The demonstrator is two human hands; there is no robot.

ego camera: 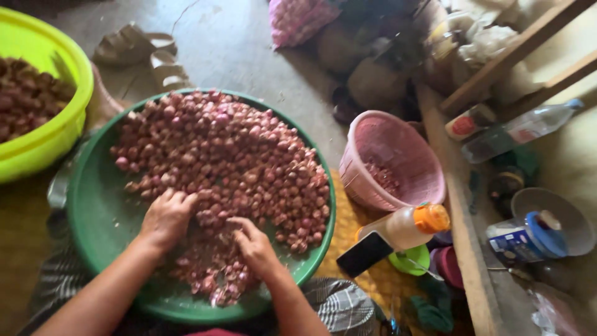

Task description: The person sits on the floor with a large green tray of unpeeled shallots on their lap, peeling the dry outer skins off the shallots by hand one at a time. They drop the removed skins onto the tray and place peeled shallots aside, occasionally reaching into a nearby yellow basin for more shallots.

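A wide green tray (93, 218) lies in front of me, heaped with several small reddish shallots (230, 155). My left hand (166, 216) rests knuckles-up on the near edge of the heap, fingers curled into the bulbs. My right hand (252, 244) is beside it, fingers bent and pinching among shallots and loose skins. Whether either hand grips a single bulb is hidden by the fingers. A pile of peelings (214, 274) lies between my forearms at the tray's near side.
A yellow-green basin (43, 143) with more shallots sits at far left. A pink woven basket (398, 149) holding a few bulbs stands right of the tray. An orange-capped bottle (407, 227), a dark phone (364, 254), plastic bottles, a grey bowl and a wooden beam crowd the right.
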